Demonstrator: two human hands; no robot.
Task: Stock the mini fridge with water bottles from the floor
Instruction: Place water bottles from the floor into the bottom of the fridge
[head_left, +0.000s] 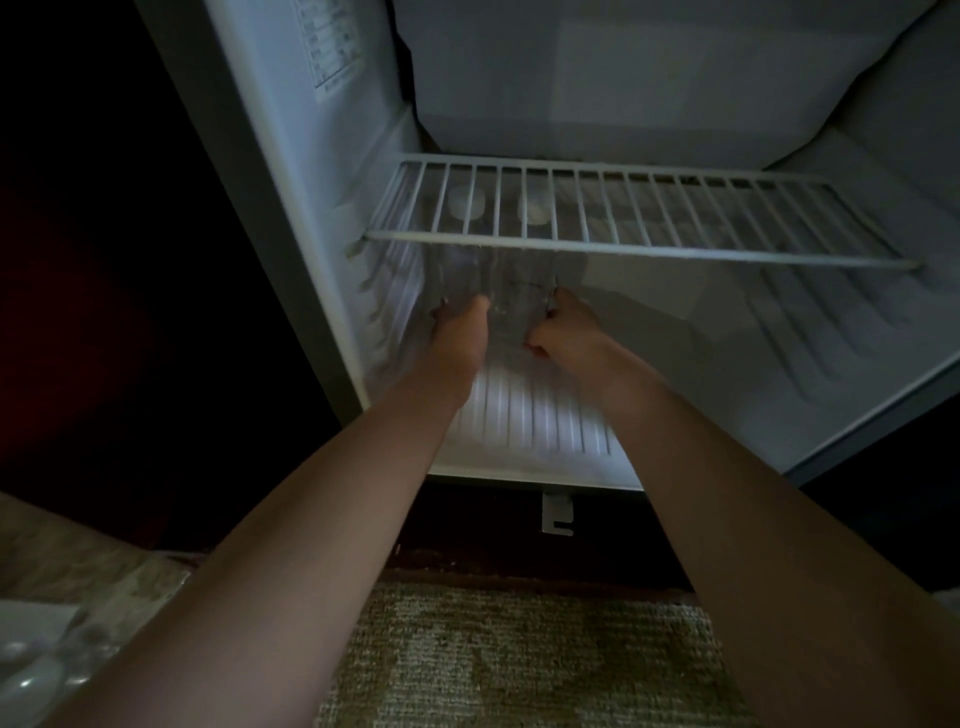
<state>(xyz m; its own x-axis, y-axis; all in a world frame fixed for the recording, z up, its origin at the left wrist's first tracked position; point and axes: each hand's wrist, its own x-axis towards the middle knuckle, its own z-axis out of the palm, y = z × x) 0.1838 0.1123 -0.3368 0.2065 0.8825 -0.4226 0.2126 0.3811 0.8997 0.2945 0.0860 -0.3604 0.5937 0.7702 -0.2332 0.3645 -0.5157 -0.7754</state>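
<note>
Placement: left hand (460, 332) and right hand (569, 332) each grip bottles (514, 299) at ten o'clock under wire shelf (675, 249); next likely upright release, withdrawal.

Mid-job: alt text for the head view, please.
The left hand grips one clear water bottle and the right hand a second bottle, both upright under the wire shelf of the mini fridge. Their white caps show through it.

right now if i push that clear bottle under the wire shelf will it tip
Likely tippy: the water bottle stands tall and narrow on the ribbed fridge floor. Probably slick, being smooth clear plastic.
</note>
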